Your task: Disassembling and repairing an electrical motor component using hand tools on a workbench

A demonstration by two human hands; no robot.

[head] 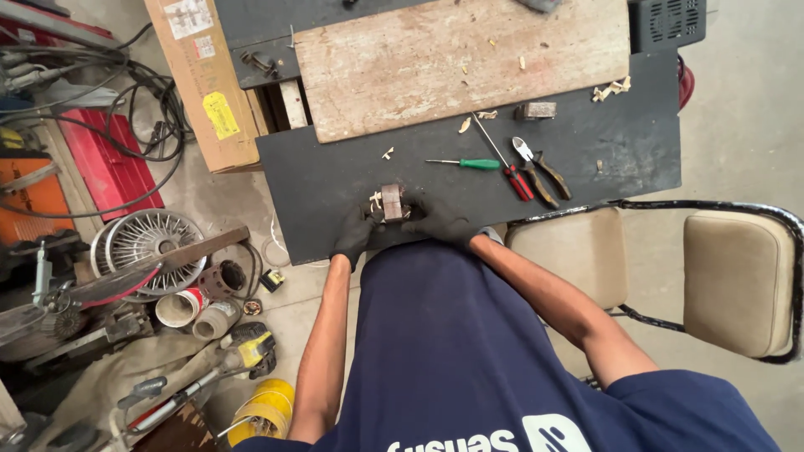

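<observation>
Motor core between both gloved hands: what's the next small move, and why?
Probably keep the left hand steadying the motor core and send the right hand to the green-handled screwdriver. Pale scraps cling to the core, and the tools lie apart from it on the dark board.

green screwdriver (469,164), pliers (540,170), wooden board (452,59)

a metal block (391,202) sits on the workbench (335,180) near its front edge, between the left hand (353,237) and right hand (440,224). a screwdriver (466,163) and pliers (540,172) lie to its right. a board (435,59) lies behind, toward the back edge.
</observation>
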